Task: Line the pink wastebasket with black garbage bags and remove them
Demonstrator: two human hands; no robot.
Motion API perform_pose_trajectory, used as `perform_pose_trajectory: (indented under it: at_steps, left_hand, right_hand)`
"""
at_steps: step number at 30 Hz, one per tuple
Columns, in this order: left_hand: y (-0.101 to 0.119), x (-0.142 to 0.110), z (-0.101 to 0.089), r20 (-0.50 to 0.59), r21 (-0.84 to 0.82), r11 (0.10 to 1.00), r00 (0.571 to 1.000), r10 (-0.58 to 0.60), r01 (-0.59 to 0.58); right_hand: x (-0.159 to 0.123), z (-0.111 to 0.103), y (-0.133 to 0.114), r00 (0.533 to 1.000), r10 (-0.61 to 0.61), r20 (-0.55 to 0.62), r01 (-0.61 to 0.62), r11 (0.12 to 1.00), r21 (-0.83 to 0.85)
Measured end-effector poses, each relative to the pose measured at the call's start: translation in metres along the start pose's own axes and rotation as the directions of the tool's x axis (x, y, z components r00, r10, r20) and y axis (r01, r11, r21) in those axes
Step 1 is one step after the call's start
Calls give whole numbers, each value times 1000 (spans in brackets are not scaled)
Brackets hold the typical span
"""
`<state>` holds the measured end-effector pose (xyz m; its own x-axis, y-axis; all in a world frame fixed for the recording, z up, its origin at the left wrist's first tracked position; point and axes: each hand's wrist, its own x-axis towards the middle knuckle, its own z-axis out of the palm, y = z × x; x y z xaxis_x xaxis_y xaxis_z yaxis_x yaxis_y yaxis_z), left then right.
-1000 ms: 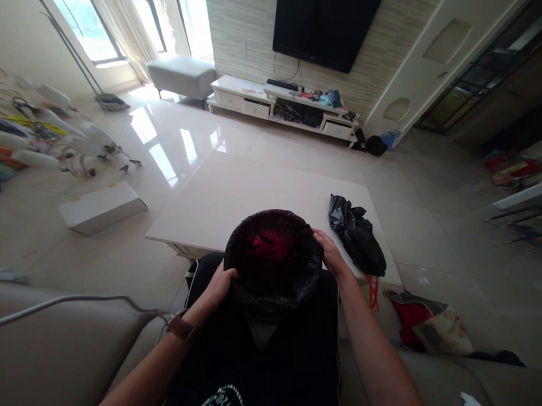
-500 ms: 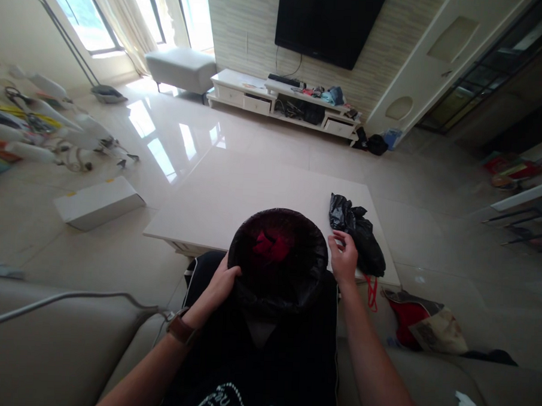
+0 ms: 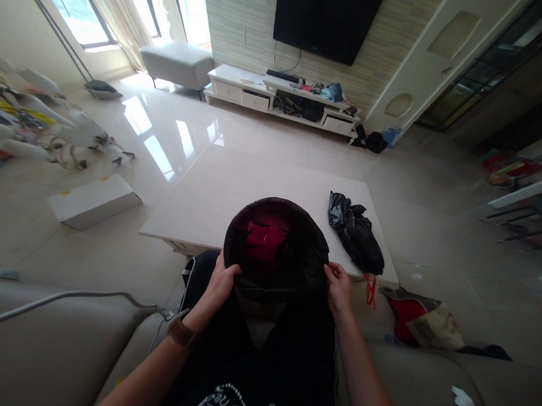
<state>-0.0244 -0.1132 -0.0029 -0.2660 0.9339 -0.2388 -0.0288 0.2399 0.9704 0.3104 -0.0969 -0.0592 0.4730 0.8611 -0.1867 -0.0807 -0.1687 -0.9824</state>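
A round trash bin (image 3: 267,295) lined with a black garbage bag (image 3: 305,234) sits over my lap, its mouth tilted toward me. Something deep red (image 3: 264,238) shows inside at the bottom; I cannot tell whether it is the bin's base or an object. My left hand (image 3: 223,279) is closed on the left side of the rim, thumb on the folded-over bag. At the right rim, my right hand (image 3: 338,284) pinches the bag's edge between thumb and fingers. Another crumpled black plastic bag (image 3: 357,234) with a red drawstring lies on the table beyond my right hand.
A white low table (image 3: 254,172) stands in front of my knees. On the floor are a white box (image 3: 95,201) at left and a red and beige bag (image 3: 423,320) at right. A grey cable (image 3: 69,302) crosses the sofa (image 3: 44,349).
My right hand has come down from beside the crumpled bag to the bin's right rim and closed on the liner there. The bin has shifted slightly up and left.
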Motion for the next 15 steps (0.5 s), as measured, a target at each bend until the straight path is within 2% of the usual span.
perform_pose_trajectory:
  at_steps: [5,7,8,9,10,11,12,13,14,15]
  left_hand:
    - [-2,0,-2,-7,-10,1000,1000,6,-7]
    - [-5,1,-5,2,1,1000,1000,1,-1]
    - [-7,1,-6,10,14,1000,1000,-6,6]
    - [-8,2,-7,17,32,999,1000,-16,16]
    - [-9,2,-7,22,54,998,999,-23,22]
    - [-10,1,-7,26,79,997,999,-22,20]
    - [-11,0,-6,29,105,994,1000,-11,8]
    - [-10,-2,-5,31,130,991,999,9,-13]
    - [-10,-5,-3,38,151,988,999,38,-43]
    - [-8,-8,0,51,169,983,996,69,-76]
  right_hand:
    - [7,5,-4,999,-24,-48,22,999,-43]
    - [4,5,-17,988,-117,-98,107,989,-103]
    - [1,5,-27,970,-219,-108,198,964,-177]
    - [-4,6,-38,932,-351,-86,317,909,-270]
    - [-10,8,-51,873,-487,-17,448,817,-363]
    - [-15,12,-64,797,-595,102,575,696,-430]
    - [-20,18,-76,714,-652,253,683,571,-456]
    - [-25,27,-86,637,-646,420,765,462,-450]
    - [-27,38,-94,571,-579,582,820,376,-430]
    - [-28,51,-98,518,-462,720,855,311,-416]
